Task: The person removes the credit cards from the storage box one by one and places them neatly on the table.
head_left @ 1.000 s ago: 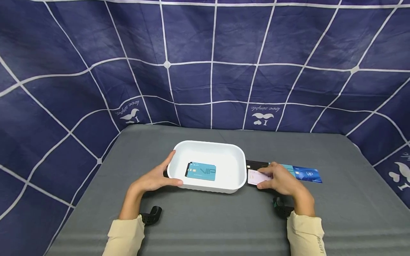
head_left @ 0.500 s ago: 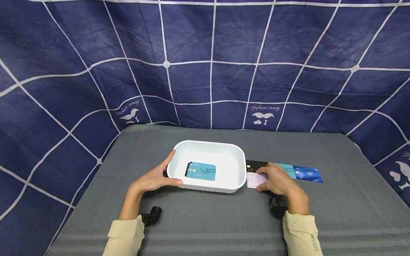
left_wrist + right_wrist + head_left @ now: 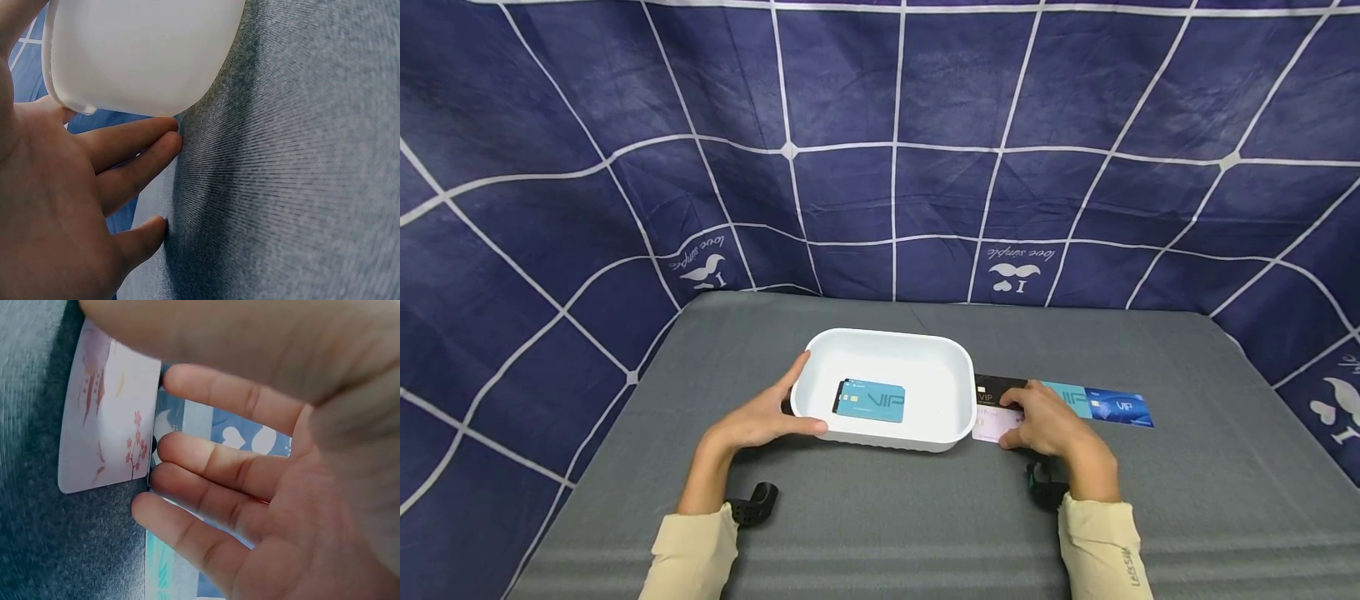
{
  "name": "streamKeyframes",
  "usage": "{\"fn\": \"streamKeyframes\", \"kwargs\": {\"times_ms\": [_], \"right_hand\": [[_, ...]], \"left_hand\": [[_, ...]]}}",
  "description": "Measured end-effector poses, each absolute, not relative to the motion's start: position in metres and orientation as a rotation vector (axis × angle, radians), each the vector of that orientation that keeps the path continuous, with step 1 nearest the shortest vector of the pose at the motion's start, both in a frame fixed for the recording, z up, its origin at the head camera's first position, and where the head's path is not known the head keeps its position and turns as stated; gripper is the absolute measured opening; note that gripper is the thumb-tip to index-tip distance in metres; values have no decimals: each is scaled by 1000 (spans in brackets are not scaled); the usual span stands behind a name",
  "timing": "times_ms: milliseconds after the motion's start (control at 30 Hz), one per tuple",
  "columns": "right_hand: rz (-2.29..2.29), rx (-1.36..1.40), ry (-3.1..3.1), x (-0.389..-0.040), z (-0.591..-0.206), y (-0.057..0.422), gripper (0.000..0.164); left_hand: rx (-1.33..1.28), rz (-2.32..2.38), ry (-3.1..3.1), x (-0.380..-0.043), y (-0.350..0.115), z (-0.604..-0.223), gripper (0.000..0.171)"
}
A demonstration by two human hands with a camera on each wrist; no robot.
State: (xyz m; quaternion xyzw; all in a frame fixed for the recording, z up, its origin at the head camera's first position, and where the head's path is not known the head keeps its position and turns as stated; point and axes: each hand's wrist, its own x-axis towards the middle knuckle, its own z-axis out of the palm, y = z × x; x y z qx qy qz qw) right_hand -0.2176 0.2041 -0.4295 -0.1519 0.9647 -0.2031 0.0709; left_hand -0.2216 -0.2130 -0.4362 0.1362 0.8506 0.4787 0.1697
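One pink card (image 3: 992,423), just right of the white tray (image 3: 936,392), at the near side of a row of cards. The right hand (image 3: 1060,429) pinches it, thumb at the near long edge, fingers at the far one. Red blossom print shows close up in the right wrist view; whether the card lies flat or slightly raised, we cannot tell. Its left end sits close by the tray's rounded near corner – touching or apart, we cannot tell.

One row, three cards: black VIP card (image 3: 991,388), its left end at the tray's right wall; teal VIP card (image 3: 1073,400), partly behind the right hand; blue VIP card (image 3: 1117,408), outermost.

One white tray, upright, rim rounded at the corners. Inside, left of middle and toward the near wall, we list a second teal card (image 3: 871,402); white floor runs from it to the right wall. The left hand (image 3: 763,419) is spread round the left end, thumb on the near rim, index finger along the left edge, the other fingers extended low beside it.

One grey tabletop (image 3: 880,517): a broad stretch before the tray, a narrower strip behind, and room from the blue card to the right edge. At the far edge, a navy cloth (image 3: 850,192) with white grid lines.
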Motion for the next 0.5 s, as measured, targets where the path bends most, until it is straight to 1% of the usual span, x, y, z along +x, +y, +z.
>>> {"fn": "streamKeyframes", "kwargs": {"times_ms": [200,500], "right_hand": [[-639,-476,2902,-216,-430,209,43],[-663,-468,2888,-217,-431,219,42]], "left_hand": [[386,1366,2414,-222,-213,-436,118],[382,1342,2430,-222,-213,-436,118]]}}
